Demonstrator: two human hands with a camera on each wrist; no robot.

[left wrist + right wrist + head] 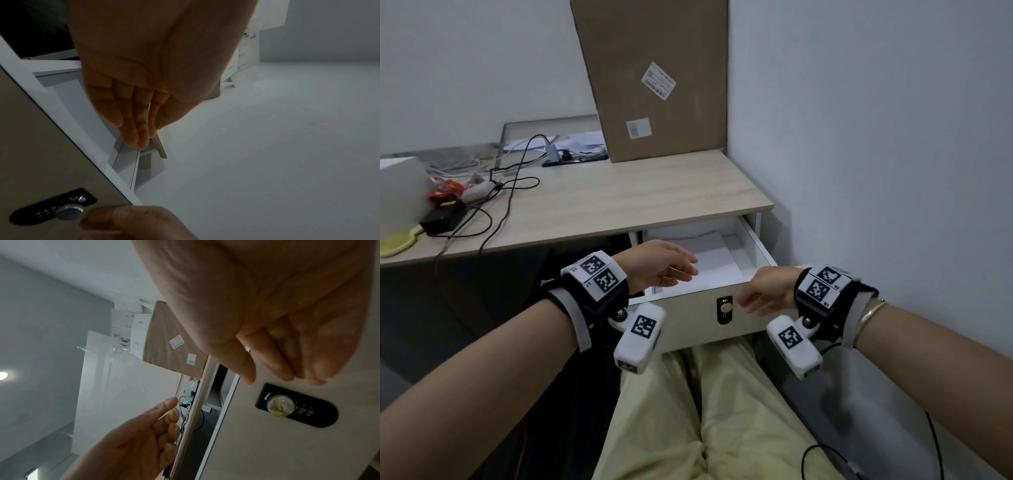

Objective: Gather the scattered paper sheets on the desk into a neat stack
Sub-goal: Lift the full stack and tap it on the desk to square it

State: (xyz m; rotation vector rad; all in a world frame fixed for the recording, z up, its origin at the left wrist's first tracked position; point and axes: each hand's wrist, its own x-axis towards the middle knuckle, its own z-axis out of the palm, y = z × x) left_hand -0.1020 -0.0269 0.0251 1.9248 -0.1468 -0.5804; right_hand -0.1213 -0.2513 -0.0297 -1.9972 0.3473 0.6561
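Two labels [658, 81] on cardboard box [654, 75], print unreadable. Left hand [659, 265] over drawer [755, 240] paper sheets [710, 260], right hand [765, 291] beside combination lock [724, 309]; both relaxed, empty.

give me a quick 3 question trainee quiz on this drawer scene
1. True or false: the drawer is pulled open.
2. Multiple choice: what lies inside the drawer? A) white paper B) a red cable C) a cardboard box
3. Fill in: the right hand hovers by the round ____ on the drawer front.

Key
1. True. The drawer stands out from under the desk.
2. A. The paper lies in the drawer, under the left hand, whose fingers are straight and hold nothing. The box stands on the desk.
3. Knob. The hand is near it but grips nothing.
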